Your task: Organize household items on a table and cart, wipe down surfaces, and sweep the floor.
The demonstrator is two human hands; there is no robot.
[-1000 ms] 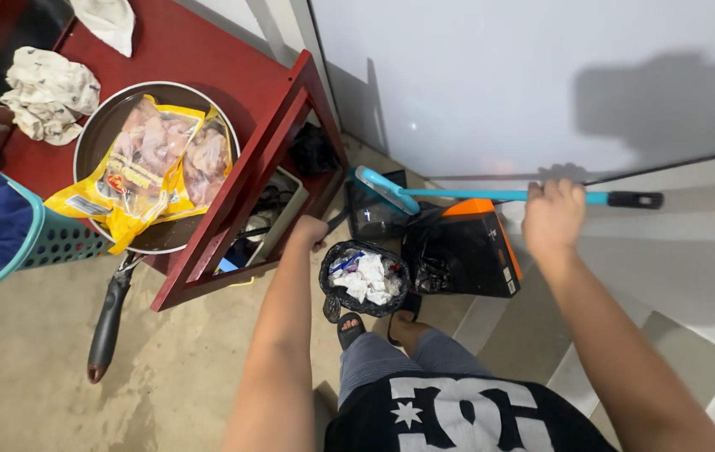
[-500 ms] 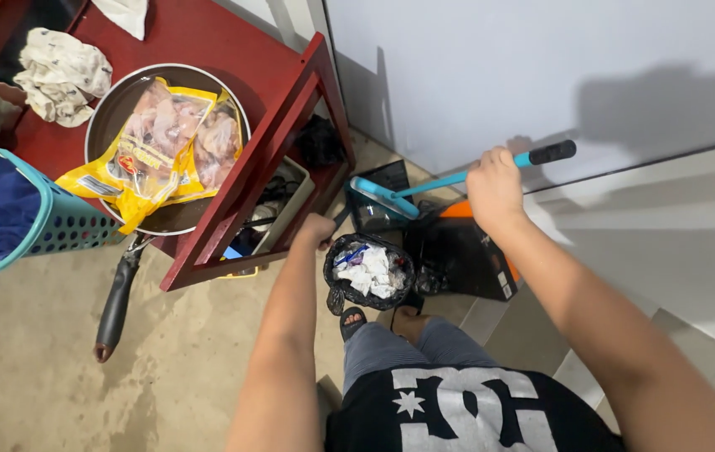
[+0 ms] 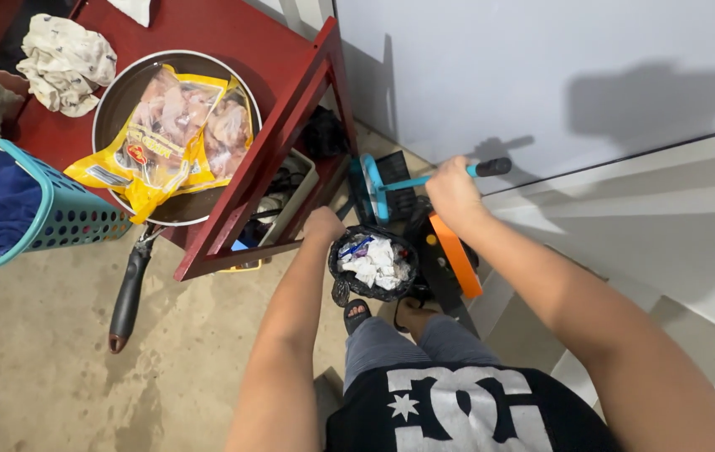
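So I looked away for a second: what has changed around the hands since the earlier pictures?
The right hand has slid along the teal brush handle from near its black end toward the brush head, and the handle has swung from lying level to tilted. The left hand stays at the rim of the black bin; the pan with the yellow packet has not moved.

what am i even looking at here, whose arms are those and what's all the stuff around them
This is a view from a camera worn on a person's head, looking down at their own arms and legs. Their right hand grips a blue-handled brush. Their left hand is at the rim of a small black bin full of crumpled paper. Beside them, a red table carries a frying pan holding yellow packets of raw chicken, a crumpled cloth and a teal basket.
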